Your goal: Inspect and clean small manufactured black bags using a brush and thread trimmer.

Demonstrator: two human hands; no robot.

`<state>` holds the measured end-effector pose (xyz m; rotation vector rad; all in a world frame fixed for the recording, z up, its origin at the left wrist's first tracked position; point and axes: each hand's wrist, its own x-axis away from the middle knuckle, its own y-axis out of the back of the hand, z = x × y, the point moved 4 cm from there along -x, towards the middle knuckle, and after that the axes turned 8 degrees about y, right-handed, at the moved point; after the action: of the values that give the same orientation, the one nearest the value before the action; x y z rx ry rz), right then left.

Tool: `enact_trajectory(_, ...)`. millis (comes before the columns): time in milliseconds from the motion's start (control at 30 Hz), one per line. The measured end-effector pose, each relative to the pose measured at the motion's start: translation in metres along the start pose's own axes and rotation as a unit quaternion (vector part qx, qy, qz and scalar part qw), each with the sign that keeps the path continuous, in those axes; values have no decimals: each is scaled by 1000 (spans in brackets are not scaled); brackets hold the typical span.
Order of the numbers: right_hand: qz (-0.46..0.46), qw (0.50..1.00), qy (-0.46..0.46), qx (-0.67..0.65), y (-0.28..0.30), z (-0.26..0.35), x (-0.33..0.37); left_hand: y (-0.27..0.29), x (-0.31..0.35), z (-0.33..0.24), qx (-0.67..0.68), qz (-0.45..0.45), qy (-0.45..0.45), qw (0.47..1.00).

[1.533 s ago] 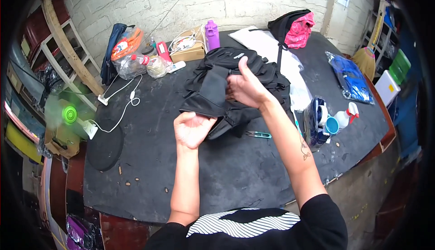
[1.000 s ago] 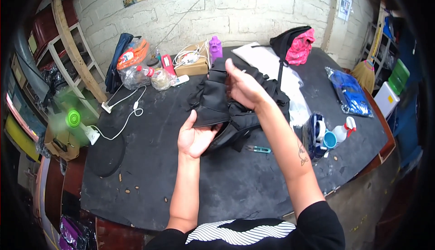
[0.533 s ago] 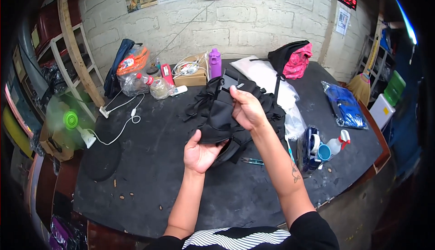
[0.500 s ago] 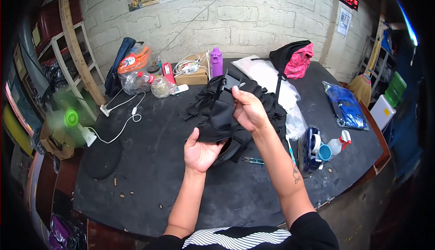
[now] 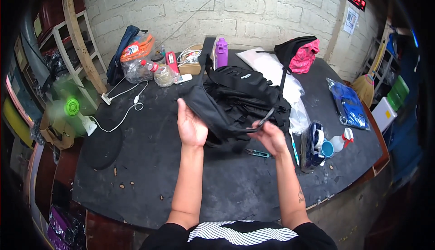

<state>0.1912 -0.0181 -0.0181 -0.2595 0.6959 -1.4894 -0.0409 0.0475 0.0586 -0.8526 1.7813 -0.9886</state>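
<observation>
A black backpack (image 5: pixel 244 84) lies in the middle of the dark table, with one wide padded flap or strap raised towards me. My left hand (image 5: pixel 192 125) is at the left side of this raised part, thumb up and palm turned in. Its fingers are hidden behind the fabric they hold. My right hand (image 5: pixel 271 138) is at the near right edge of the backpack, its slightly blurred fingers curled at the fabric beside a dark strap loop (image 5: pixel 267 116). Just below the backpack lie small thread snips (image 5: pixel 258 153) with teal handles.
A purple bottle (image 5: pixel 221 53), a cardboard box (image 5: pixel 189 67) and a clear bottle (image 5: pixel 163 75) stand along the back. A pink-and-black bag (image 5: pixel 302 56) is at the far right. Nearer are a blue plastic-wrapped package (image 5: pixel 348 102), a spray bottle (image 5: pixel 340 139) and a toothbrush (image 5: pixel 294 150). A white cable (image 5: pixel 127 114) runs left.
My right hand has come down from the strap end near the buckle to the backpack's near right edge. My left hand has moved up and left, and the raised black part now spreads wider.
</observation>
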Motion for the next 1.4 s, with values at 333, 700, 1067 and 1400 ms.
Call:
enact_trajectory(333,-119,992,-38,4,-30,12,-87,2,11,56,-578,-16,-20,815)
enact_trajectory(700,-59,986,32,152,-53,59,-113,0,52,77,-642,-67,-106,757)
enact_trajectory(1067,136,959,132,213,-91,88,-118,-130,68,36,-866,46,-271,417)
enact_trajectory(1400,-16,823,253,508,-121,103,-28,-81,-38,15,-733,45,70,676)
